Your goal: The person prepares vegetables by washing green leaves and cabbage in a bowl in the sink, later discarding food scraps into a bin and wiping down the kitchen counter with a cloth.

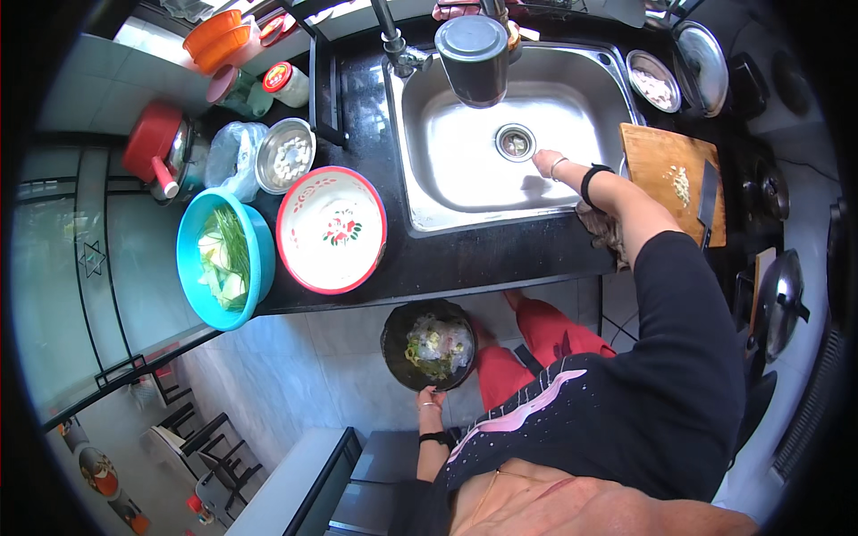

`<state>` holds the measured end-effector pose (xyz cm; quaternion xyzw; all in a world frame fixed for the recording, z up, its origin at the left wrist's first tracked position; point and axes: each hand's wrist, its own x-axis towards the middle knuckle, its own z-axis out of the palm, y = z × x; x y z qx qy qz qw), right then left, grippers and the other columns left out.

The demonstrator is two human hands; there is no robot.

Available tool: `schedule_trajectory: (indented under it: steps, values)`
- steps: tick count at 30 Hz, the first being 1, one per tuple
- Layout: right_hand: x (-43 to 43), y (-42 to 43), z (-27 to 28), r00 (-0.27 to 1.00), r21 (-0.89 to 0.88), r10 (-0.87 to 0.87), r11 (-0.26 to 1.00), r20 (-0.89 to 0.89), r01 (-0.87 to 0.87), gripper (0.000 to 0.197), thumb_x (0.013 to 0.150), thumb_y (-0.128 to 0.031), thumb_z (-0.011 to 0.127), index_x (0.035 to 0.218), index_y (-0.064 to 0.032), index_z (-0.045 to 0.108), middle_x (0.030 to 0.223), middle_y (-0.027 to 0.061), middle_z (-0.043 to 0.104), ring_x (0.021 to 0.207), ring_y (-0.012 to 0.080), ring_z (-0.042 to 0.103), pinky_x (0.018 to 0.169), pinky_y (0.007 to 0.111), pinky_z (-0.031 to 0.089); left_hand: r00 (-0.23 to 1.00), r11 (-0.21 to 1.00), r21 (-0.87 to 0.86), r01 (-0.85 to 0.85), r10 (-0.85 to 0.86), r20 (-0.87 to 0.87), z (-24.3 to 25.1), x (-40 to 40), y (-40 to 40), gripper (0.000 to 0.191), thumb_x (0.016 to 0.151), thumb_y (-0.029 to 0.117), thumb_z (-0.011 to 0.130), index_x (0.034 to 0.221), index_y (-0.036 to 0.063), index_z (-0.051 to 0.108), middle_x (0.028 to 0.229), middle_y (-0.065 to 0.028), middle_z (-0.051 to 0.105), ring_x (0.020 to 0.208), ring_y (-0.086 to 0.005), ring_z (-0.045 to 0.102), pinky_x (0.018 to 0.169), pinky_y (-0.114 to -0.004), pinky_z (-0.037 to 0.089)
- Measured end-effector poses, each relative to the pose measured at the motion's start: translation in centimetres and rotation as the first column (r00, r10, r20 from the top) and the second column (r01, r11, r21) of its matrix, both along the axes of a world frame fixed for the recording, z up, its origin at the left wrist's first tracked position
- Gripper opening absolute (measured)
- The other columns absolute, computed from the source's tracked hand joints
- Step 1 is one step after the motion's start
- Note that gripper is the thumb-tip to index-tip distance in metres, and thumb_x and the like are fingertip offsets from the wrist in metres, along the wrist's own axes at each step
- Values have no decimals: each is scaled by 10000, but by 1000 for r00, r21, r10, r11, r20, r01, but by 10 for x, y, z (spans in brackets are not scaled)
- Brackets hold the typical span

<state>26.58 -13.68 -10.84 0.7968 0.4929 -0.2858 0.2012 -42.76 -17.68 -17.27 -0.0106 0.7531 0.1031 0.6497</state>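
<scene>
My left hand [431, 396] grips the near rim of a round black container [392, 365] below the counter's front edge. Vegetable scraps, pale bits and what looks like clear plastic [439, 342] lie inside it. My right hand [549, 163] reaches into a stainless steel sink [456, 174], its fingertips at the edge of the drain strainer [516, 143]. Some small scraps sit in the strainer. Whether those fingers pinch its rim or only touch it, I cannot tell. Over the far side of the sink is a lidded grey canister [471, 60], beside the faucet [400, 53].
Left of the sink stand an enamel basin [332, 275], a turquoise basin of vegetables [265, 248] and a metal bowl [268, 151]. To the right, a wooden cutting board [660, 154] bears chopped garlic and a cleaver [708, 194]. A rag [600, 228] hangs at the counter edge.
</scene>
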Motion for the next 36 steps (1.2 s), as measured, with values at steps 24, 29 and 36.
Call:
schedule_trajectory:
  steps: [24, 29, 36]
  values:
    - [10, 44, -49, 952, 179, -231, 947, -200, 268, 265, 669, -75, 469, 896, -56, 603, 903, 195, 588, 892, 332, 546, 807, 388, 423, 986, 996, 73, 53, -41, -163, 53, 66, -32, 412, 596, -27, 543, 975, 120, 482, 705, -44, 520, 549, -184, 536, 467, -352, 516]
    - [9, 37, -28, 997, 462, -62, 884, -40, 74, 159, 706, -135, 500, 764, -47, 619, 769, 145, 607, 786, 299, 577, 731, 382, 456, 978, 987, 141, 77, -47, -205, 82, 79, -27, 288, 613, -28, 546, 875, 62, 467, 639, -71, 520, 478, -192, 509, 461, -347, 516]
    - [-2, 16, 28, 992, 525, -122, 845, 11, 98, 150, 764, -151, 500, 734, -42, 599, 741, 132, 596, 727, 277, 582, 653, 367, 466, 950, 931, 202, 303, -279, -136, 125, 81, -17, 321, 606, 12, 564, 907, 55, 460, 656, -50, 520, 494, -158, 524, 461, -298, 510]
